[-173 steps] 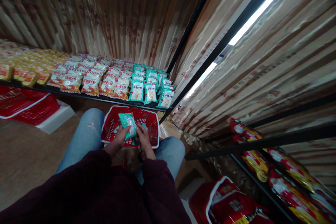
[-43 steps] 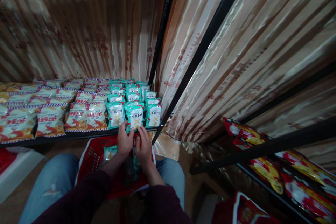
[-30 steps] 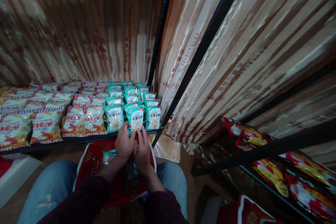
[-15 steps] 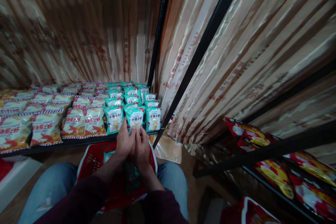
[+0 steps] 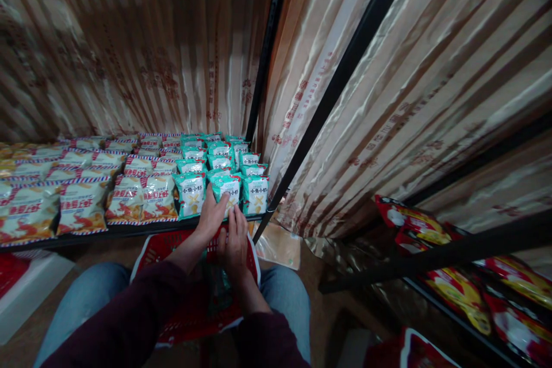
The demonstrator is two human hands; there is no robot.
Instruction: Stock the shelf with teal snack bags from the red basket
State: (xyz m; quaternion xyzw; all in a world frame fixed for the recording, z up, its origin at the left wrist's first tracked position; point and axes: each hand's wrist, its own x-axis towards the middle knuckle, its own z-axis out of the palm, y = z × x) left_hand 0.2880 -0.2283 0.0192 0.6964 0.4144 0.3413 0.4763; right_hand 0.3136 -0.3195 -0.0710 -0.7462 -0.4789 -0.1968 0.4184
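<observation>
A turquoise-and-white snack bag (image 5: pixel 227 185) stands upright at the front of the middle turquoise row on the low shelf. My left hand (image 5: pixel 210 215) grips its left side, the thumb lying across the bag's front. Against the lower front edge of the same bag rest the stretched fingers of my right hand (image 5: pixel 235 238). Similar turquoise bags, one on the left (image 5: pixel 191 194) and one on the right (image 5: pixel 256 194), flank it, with more rows behind. Below my wrists, a red plastic basket (image 5: pixel 146 250) sits between my knees with dark, hard-to-make-out packets inside.
White-and-orange snack bags (image 5: pixel 84 204) fill the shelf to the left. A black metal post (image 5: pixel 317 118) slants up just right of the turquoise bags. Red-and-yellow packets (image 5: pixel 457 293) lie on a shelf at right. Pleated beige curtains (image 5: pixel 164 52) hang behind. A white box (image 5: pixel 37 290) stands at lower left.
My left hand has moved up along the bag, its thumb now over the front. My right hand has shifted slightly lower and away from the left. The view has moved a little.
</observation>
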